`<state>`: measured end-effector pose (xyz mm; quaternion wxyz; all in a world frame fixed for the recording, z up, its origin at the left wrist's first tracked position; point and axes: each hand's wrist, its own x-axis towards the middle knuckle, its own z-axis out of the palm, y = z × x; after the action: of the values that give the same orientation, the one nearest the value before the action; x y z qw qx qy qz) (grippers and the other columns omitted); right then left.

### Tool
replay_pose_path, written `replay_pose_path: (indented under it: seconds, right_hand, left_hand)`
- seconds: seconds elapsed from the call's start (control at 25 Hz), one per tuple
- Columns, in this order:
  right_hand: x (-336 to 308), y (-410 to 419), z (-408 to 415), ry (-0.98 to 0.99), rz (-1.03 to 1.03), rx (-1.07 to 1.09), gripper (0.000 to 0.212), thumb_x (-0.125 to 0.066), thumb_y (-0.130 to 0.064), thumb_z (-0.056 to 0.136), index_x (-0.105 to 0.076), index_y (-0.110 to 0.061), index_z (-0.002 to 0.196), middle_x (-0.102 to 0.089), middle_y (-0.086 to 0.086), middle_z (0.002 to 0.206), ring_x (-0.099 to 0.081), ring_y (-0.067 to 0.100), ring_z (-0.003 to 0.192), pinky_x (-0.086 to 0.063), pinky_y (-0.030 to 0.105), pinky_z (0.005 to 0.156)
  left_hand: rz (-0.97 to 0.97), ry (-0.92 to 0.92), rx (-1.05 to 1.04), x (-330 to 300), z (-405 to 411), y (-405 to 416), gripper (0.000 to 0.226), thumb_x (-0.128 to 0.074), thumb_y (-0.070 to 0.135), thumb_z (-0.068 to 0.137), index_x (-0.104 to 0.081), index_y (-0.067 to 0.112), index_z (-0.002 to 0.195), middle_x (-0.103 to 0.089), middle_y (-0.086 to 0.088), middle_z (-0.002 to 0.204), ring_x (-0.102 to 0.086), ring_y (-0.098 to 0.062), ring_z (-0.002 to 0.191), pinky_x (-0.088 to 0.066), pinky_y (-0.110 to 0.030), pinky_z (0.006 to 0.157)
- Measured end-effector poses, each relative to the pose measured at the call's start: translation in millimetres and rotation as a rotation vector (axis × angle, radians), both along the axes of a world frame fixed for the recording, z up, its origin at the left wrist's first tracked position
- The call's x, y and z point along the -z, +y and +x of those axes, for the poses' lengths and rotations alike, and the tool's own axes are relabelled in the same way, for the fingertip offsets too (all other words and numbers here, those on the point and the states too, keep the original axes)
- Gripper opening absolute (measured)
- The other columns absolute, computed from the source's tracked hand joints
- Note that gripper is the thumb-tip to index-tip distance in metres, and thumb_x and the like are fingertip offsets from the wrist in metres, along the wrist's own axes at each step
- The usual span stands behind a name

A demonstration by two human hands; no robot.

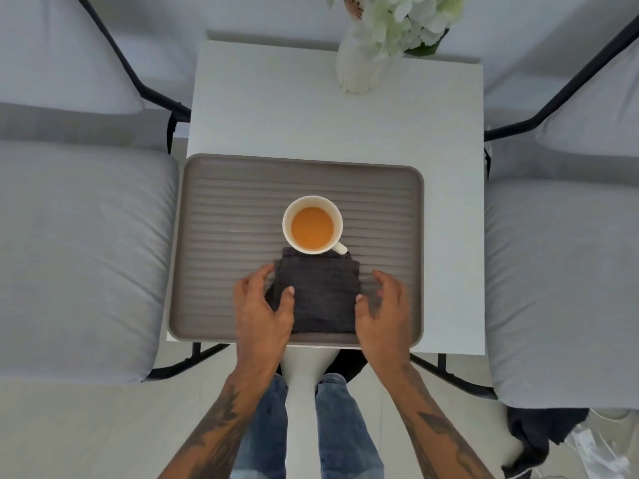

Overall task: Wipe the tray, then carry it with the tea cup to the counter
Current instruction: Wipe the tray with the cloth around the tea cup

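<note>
A grey ribbed tray (221,188) lies on the near part of a small white table (311,108). At the tray's middle stands a white tea cup (313,224) with orange tea, its handle pointing to the near right. A folded dark grey cloth (323,292) lies on the tray just in front of the cup, its far edge tucked against the cup's base. My left hand (264,309) hovers at the cloth's left edge, fingers spread, thumb tip on the cloth. My right hand (385,312) is at the cloth's right edge, fingers curled and apart, holding nothing.
A white vase (358,69) with pale flowers stands at the table's far right. Grey cushioned chairs with black frames flank the table, left (79,243) and right (560,271). A dark cloth (543,433) lies on the floor at the lower right. My legs are below the table's near edge.
</note>
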<state>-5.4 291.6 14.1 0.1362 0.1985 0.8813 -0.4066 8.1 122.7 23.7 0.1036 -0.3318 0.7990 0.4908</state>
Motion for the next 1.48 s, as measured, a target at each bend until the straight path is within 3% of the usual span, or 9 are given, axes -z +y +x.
replay_pose_path:
  seconds: [0.08, 0.16, 0.24, 0.36, 0.52, 0.84, 1.04, 1.24, 1.48]
  right_hand:
    - [6.4, -6.0, 10.1, 0.221, 0.185, -0.197, 0.038, -0.062, -0.015, 0.089, -0.057, -0.015, 0.126, -0.055, 0.003, 0.126, -0.05, 0.015, 0.113, -0.046, 0.034, 0.097]
    - [15.1, -18.9, 18.5, 0.288, 0.242, -0.425, 0.041, -0.06, -0.023, 0.09, -0.056, -0.017, 0.131, -0.051, 0.005, 0.139, -0.045, 0.018, 0.126, -0.041, 0.038, 0.107]
    - [28.3, -31.7, 23.9, 0.293, 0.309, -0.628, 0.046, -0.057, -0.032, 0.093, -0.052, -0.021, 0.138, -0.041, 0.009, 0.153, -0.035, 0.026, 0.142, -0.028, 0.046, 0.117]
    - [46.8, -36.4, 25.3, 0.269, 0.363, -0.709, 0.049, -0.051, -0.038, 0.097, -0.047, -0.025, 0.144, -0.028, 0.01, 0.161, -0.023, 0.031, 0.149, -0.022, 0.055, 0.119]
    - [51.2, -30.8, 29.8, 0.256, 0.389, -0.689, 0.047, -0.05, -0.037, 0.099, -0.046, -0.029, 0.145, -0.029, 0.005, 0.161, -0.026, 0.027, 0.149, -0.026, 0.055, 0.117]
    - [57.5, -34.5, 30.8, 0.269, 0.448, -0.67, 0.048, -0.051, -0.036, 0.098, -0.044, -0.031, 0.145, -0.031, 0.003, 0.161, -0.027, 0.026, 0.148, -0.023, 0.052, 0.117]
    - [61.6, -32.0, 30.7, 0.267, 0.492, -0.691, 0.049, -0.046, -0.04, 0.099, -0.041, -0.033, 0.147, -0.029, 0.002, 0.161, -0.026, 0.025, 0.149, -0.022, 0.051, 0.117]
    - [61.7, -33.6, 32.2, 0.282, 0.49, -0.663, 0.048, -0.041, -0.041, 0.099, -0.043, -0.032, 0.146, -0.03, 0.003, 0.161, -0.027, 0.026, 0.148, -0.022, 0.05, 0.117]
    - [57.9, -34.7, 31.3, 0.259, 0.454, -0.674, 0.048, -0.046, -0.041, 0.097, -0.046, -0.031, 0.144, -0.031, 0.003, 0.16, -0.029, 0.026, 0.147, -0.024, 0.052, 0.116]
  left_hand:
    - [-0.153, 0.107, 0.055, -4.5, -5.0, -9.5, 0.049, -0.068, 0.022, 0.092, -0.05, 0.02, 0.138, -0.044, 0.0, 0.131, -0.047, -0.015, 0.121, -0.048, -0.039, 0.103]
    - [-0.297, 0.257, 0.222, -11.0, -23.3, -20.3, 0.056, -0.07, 0.024, 0.088, -0.048, 0.016, 0.139, -0.045, -0.008, 0.135, -0.045, -0.02, 0.126, -0.045, -0.042, 0.106]
    - [-0.378, 0.312, 0.501, -17.2, -56.2, -28.9, 0.08, -0.076, 0.032, 0.079, -0.038, 0.013, 0.148, -0.038, -0.013, 0.147, -0.036, -0.025, 0.136, -0.036, -0.041, 0.112]
    - [-0.447, 0.135, 0.953, -22.9, -112.7, -33.7, 0.123, -0.083, 0.048, 0.065, -0.009, 0.018, 0.158, -0.014, -0.01, 0.164, -0.018, -0.03, 0.149, -0.024, -0.048, 0.119]
    - [-0.541, 0.082, 1.195, -17.0, -143.2, -29.9, 0.122, -0.086, 0.052, 0.061, -0.016, 0.019, 0.156, -0.027, -0.006, 0.159, -0.034, -0.029, 0.141, -0.038, -0.048, 0.112]
    - [-0.515, 0.147, 1.188, -13.5, -145.1, -38.7, 0.11, -0.087, 0.049, 0.061, -0.031, 0.017, 0.15, -0.041, -0.006, 0.148, -0.043, -0.024, 0.131, -0.047, -0.04, 0.101]
    - [-0.503, 0.127, 0.995, -32.4, -162.9, -87.2, 0.108, -0.089, 0.049, 0.06, -0.036, 0.016, 0.148, -0.045, -0.01, 0.147, -0.046, -0.027, 0.129, -0.043, -0.047, 0.106]
    - [-0.55, 0.088, 0.84, -29.0, -175.4, -138.2, 0.11, -0.09, 0.051, 0.058, -0.036, 0.015, 0.147, -0.046, -0.011, 0.144, -0.048, -0.029, 0.126, -0.046, -0.044, 0.097]
    - [-0.533, 0.081, 0.835, -10.8, -163.0, -147.6, 0.108, -0.091, 0.049, 0.06, -0.036, 0.017, 0.147, -0.045, -0.011, 0.146, -0.047, -0.03, 0.128, -0.046, -0.043, 0.095]
